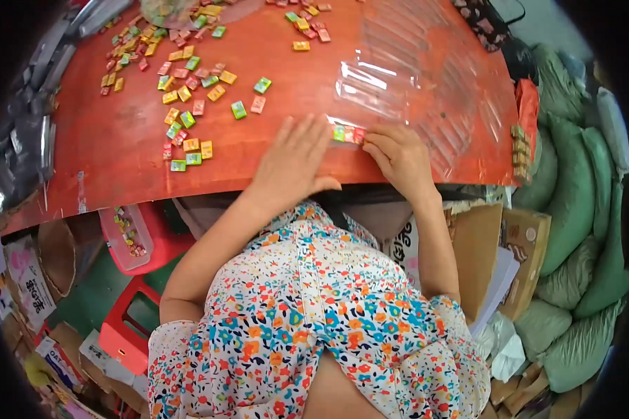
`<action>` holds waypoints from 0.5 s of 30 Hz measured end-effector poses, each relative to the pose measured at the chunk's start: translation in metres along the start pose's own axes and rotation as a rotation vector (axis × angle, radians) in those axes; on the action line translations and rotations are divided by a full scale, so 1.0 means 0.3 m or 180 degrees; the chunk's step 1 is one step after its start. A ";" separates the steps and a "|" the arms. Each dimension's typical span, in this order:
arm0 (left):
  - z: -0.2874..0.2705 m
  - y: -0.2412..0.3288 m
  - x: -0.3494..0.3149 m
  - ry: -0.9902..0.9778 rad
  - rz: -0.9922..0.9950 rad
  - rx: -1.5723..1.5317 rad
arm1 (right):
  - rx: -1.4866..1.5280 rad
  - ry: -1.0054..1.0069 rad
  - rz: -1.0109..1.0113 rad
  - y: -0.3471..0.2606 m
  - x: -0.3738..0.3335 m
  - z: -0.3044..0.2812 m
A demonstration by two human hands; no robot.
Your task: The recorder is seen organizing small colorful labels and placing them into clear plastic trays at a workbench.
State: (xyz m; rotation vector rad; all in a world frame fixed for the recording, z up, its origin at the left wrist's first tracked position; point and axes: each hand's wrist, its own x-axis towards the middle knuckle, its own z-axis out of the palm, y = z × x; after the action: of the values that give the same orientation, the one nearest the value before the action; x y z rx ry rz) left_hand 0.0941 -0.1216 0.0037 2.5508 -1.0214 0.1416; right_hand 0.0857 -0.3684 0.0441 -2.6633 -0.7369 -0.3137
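A short row of small green, pink and red packs [348, 134] lies on the red table between my hands, with clear plastic showing along its upper edge. My left hand [293, 157] is spread flat at the row's left end, fingers stretched and thumb apart. At the other end, my right hand [403, 159] has its fingers bent, with thumb and forefinger closed on the red end pack. Just beyond the row are clear ribbed plastic trays [374, 84]. Loose small packs [217, 93] in yellow, green and pink are scattered to the left of my left hand.
Shiny plastic pieces [24, 133] crowd the table's left side. A stack of small packs [521, 155] stands at the right edge. Below the table are a clear tub [127, 239], a red stool [124, 325] and cardboard boxes [525, 255]. Green sacks [573, 188] pile up at the right.
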 end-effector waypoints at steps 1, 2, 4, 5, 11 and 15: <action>0.025 0.012 0.004 0.0004 0.0026 -0.0027 | -0.0022 0.0102 -0.0060 0.008 0.001 0.006; 0.037 0.024 0.006 0.0057 0.0058 -0.0090 | -0.0041 0.0124 -0.0127 0.020 0.005 0.006; 0.051 0.055 0.005 0.0085 0.0123 -0.0495 | -0.0038 -0.0045 0.0336 0.036 0.011 -0.009; 0.049 0.054 0.005 0.0130 0.0113 -0.0473 | 0.0156 0.0069 0.0277 0.046 0.047 -0.011; -0.008 -0.033 0.015 0.0487 -0.0356 0.0263 | 0.0352 0.0089 0.0047 0.119 0.384 0.087; -0.016 -0.108 0.011 0.0404 -0.0863 0.0633 | 0.0383 0.0206 0.0024 0.222 0.631 0.288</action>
State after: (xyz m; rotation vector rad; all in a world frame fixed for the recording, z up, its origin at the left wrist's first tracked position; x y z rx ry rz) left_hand 0.1188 -0.1005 -0.0013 2.7881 -0.6345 0.3397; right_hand 0.2899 -0.3019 0.0040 -2.5300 -0.7027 -0.3407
